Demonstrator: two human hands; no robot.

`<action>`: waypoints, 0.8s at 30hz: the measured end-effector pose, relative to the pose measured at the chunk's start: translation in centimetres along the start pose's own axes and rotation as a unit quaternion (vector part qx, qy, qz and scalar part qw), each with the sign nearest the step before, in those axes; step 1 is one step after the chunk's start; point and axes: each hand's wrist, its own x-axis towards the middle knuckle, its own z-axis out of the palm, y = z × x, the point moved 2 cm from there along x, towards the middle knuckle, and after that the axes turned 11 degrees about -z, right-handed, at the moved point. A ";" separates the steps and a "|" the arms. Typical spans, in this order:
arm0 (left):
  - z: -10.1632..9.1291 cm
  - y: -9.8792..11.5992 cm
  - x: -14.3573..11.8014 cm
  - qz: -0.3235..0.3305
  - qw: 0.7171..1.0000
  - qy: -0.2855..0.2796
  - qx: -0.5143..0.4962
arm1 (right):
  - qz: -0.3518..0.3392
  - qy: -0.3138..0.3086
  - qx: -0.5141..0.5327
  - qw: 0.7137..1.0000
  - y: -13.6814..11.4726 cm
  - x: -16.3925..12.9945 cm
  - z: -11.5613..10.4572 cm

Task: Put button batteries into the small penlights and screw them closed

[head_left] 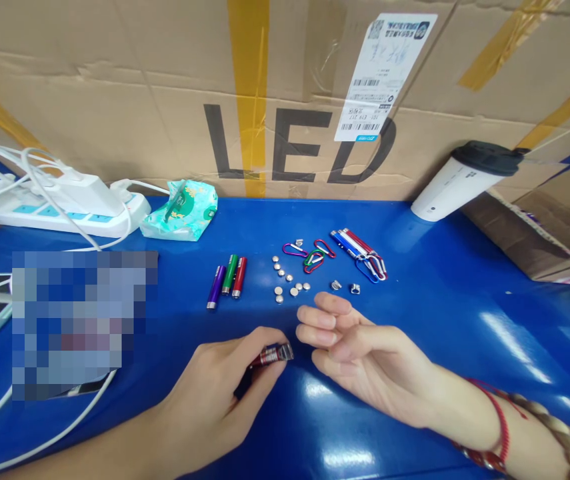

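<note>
Blue counter (465,320), head view, entries left to right.

Far left: white power strip (55,203) with plugs and white cables, a phone edge below it, a blurred patch beside that. A teal tissue packet (181,210) lies near the strip.

Centre left: three small torch bodies (227,279), purple, green, red, side by side, apart from both hands. They look untouched and, I judge, not yet assembled.

Left hand (215,400): fingers clamped on a red torch body (269,355), thumb and forefinger round the barrel, its silver open end pointing right and poking out just past the fingertips. It is lifted just off or resting low over the counter; cannot tell which.

Centre: loose button cells (289,280) scattered in a small group, well clear of the fingers. Behind them coloured carabiner clips (312,253), and two small silver end caps (345,287) just beyond the right fingertips.

Right hand (359,353): palm up, fingers apart and loosely curled, holding nothing that I can see. Fingertips sit just beside the silver end of the red body, not touching it. Red cord and bead bracelets on the wrist.

Right of centre: finished torches (359,250), blue and red with clips fitted, lying bundled. Judgement: a few units done, one in hand, three bodies left.

Far right: white cup with black lid (465,177) tipped against the cardboard box (165,87).
</note>
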 end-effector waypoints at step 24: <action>0.0 -0.2 0.0 -0.004 1.000 -0.017 -0.014 | -0.002 -0.018 -0.082 0.996 0.1 -0.4 -0.1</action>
